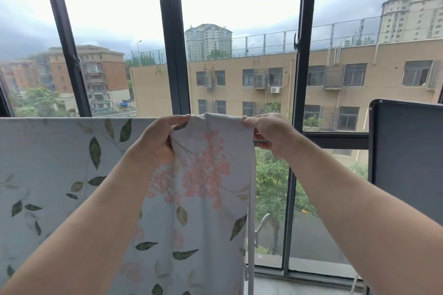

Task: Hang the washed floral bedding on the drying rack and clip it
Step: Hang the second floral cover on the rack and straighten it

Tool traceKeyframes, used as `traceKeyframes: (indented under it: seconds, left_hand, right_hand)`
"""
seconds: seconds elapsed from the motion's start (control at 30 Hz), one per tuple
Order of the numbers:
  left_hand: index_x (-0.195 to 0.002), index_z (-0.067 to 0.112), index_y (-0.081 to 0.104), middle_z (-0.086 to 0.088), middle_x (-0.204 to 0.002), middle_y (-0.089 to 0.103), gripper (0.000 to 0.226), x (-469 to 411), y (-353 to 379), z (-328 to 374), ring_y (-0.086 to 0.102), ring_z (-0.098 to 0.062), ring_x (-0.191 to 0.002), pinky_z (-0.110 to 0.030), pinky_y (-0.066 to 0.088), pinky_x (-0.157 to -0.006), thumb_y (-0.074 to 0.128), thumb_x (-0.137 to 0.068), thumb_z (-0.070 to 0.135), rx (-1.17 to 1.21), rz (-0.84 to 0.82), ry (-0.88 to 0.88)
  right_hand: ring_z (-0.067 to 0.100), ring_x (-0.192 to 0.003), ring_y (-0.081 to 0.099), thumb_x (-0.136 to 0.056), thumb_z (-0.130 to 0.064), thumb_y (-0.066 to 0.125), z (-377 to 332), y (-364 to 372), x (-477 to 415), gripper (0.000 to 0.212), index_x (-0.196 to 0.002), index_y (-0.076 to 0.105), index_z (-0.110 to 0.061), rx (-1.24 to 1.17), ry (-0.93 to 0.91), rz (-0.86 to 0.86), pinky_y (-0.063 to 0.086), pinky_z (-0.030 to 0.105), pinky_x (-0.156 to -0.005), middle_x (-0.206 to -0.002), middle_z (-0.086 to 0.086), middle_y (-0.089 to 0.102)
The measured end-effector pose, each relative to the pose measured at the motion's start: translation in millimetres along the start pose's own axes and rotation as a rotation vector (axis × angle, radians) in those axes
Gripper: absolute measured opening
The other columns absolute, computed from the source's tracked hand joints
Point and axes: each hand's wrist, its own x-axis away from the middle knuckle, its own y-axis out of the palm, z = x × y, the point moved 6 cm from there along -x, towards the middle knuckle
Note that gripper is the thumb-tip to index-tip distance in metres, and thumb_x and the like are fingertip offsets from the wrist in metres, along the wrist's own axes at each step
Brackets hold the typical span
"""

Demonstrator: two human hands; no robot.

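Observation:
A pale grey floral bedding piece [208, 175] with pink blossoms and green leaves hangs down in the middle of the view. My left hand [158, 141] pinches its top left corner and my right hand [271, 134] pinches its top right corner, holding the top edge stretched level. A wider stretch of the same floral cloth [60, 163] hangs flat to the left, draped over a bar that is hidden under it. No clip is visible in either hand.
Dark window frames [172, 55] stand right behind the cloth, with buildings and trees outside. A dark grey cloth [407, 155] hangs at the right. A pale hanger hook [262, 223] shows low beside the bedding, above the windowsill [311, 268].

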Motion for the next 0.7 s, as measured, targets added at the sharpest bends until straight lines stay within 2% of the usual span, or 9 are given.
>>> traceKeyframes:
  seconds: [0.1,0.2,0.27,0.37,0.43,0.5,0.57,0.63,0.7]
  left_hand:
    - [-0.090,0.001,0.080,-0.018,-0.103,0.074,0.026,5.9,14.1,6.2,0.073,-0.031,-0.089,-0.041,0.055,-0.088,0.062,-0.092,0.019,-0.056,-0.035,0.006]
    - [-0.113,-0.005,0.070,-0.022,-0.116,0.071,0.031,10.6,32.8,14.8,0.069,-0.034,-0.108,-0.044,0.053,-0.095,0.058,-0.094,0.016,-0.095,-0.056,-0.016]
    - [-0.118,-0.007,0.066,-0.022,-0.119,0.069,0.033,10.6,42.3,21.0,0.067,-0.034,-0.112,-0.045,0.053,-0.097,0.056,-0.095,0.014,-0.119,-0.040,-0.016]
    - [-0.116,-0.008,0.066,-0.020,-0.101,0.073,0.031,8.3,56.1,27.5,0.071,-0.031,-0.090,-0.040,0.058,-0.088,0.058,-0.094,0.013,-0.178,-0.016,0.004]
    - [-0.106,-0.005,0.069,-0.015,-0.087,0.072,0.024,5.1,67.5,31.7,0.069,-0.025,-0.073,-0.034,0.060,-0.077,0.059,-0.093,0.013,-0.221,-0.022,0.015]
    - [-0.109,-0.004,0.070,-0.018,-0.097,0.073,0.027,1.9,76.1,35.0,0.069,-0.026,-0.080,-0.037,0.059,-0.083,0.060,-0.092,0.014,-0.262,-0.037,0.020]
    - [-0.113,-0.003,0.071,-0.020,-0.106,0.072,0.029,-1.1,82.1,38.5,0.068,-0.028,-0.087,-0.041,0.058,-0.087,0.059,-0.093,0.015,-0.296,-0.057,0.029]
    - [-0.102,0.001,0.072,-0.016,-0.094,0.071,0.022,-4.0,85.8,41.6,0.067,-0.026,-0.078,-0.035,0.059,-0.076,0.055,-0.095,0.012,-0.316,-0.096,0.060]
    - [-0.091,0.005,0.068,-0.012,-0.082,0.067,0.020,-6.0,90.5,43.7,0.064,-0.022,-0.068,-0.030,0.055,-0.067,0.050,-0.098,0.009,-0.331,-0.155,0.082]
  right_hand:
    - [0.024,-0.080,0.053,-0.090,-0.025,0.073,1.7,0.0,-2.8,0.018,-0.094,0.070,-0.007,-0.041,-0.004,0.031,0.049,0.035,-0.072,-0.088,0.012,0.059]
    - [0.021,-0.083,0.056,-0.089,-0.032,0.072,2.2,0.5,-7.1,0.029,-0.101,0.066,-0.007,-0.019,-0.024,0.047,0.046,0.034,-0.072,-0.094,0.007,0.062]
    - [0.018,-0.095,0.057,-0.087,-0.036,0.072,1.3,1.6,-12.5,0.038,-0.113,0.059,-0.010,0.013,-0.047,0.048,0.044,0.034,-0.078,-0.107,0.001,0.062]
    - [0.021,-0.107,0.058,-0.087,-0.033,0.069,-9.6,4.8,-22.2,0.034,-0.114,0.059,-0.015,0.034,-0.106,0.000,0.046,0.035,-0.081,-0.114,0.006,0.063]
    - [0.021,-0.105,0.061,-0.089,-0.024,0.064,-21.0,10.4,-28.0,0.025,-0.111,0.067,-0.014,0.058,-0.147,-0.083,0.048,0.033,-0.079,-0.115,0.006,0.068]
    - [0.020,-0.103,0.063,-0.091,-0.015,0.056,-28.2,19.0,-34.6,0.021,-0.102,0.074,-0.016,0.087,-0.162,-0.170,0.050,0.033,-0.080,-0.109,0.003,0.073]
    - [0.021,-0.101,0.066,-0.091,-0.008,0.045,-31.9,30.4,-38.9,0.033,-0.099,0.076,-0.015,0.079,-0.131,-0.274,0.053,0.035,-0.080,-0.106,0.004,0.074]
    - [0.022,-0.089,0.066,-0.089,-0.004,0.037,-32.0,42.1,-44.5,0.039,-0.101,0.074,-0.008,0.013,-0.057,-0.388,0.053,0.037,-0.078,-0.100,0.007,0.074]
    - [0.020,-0.071,0.063,-0.090,-0.005,0.032,-30.9,49.7,-48.4,0.042,-0.085,0.074,-0.011,-0.047,0.029,-0.493,0.053,0.032,-0.071,-0.082,0.006,0.069]
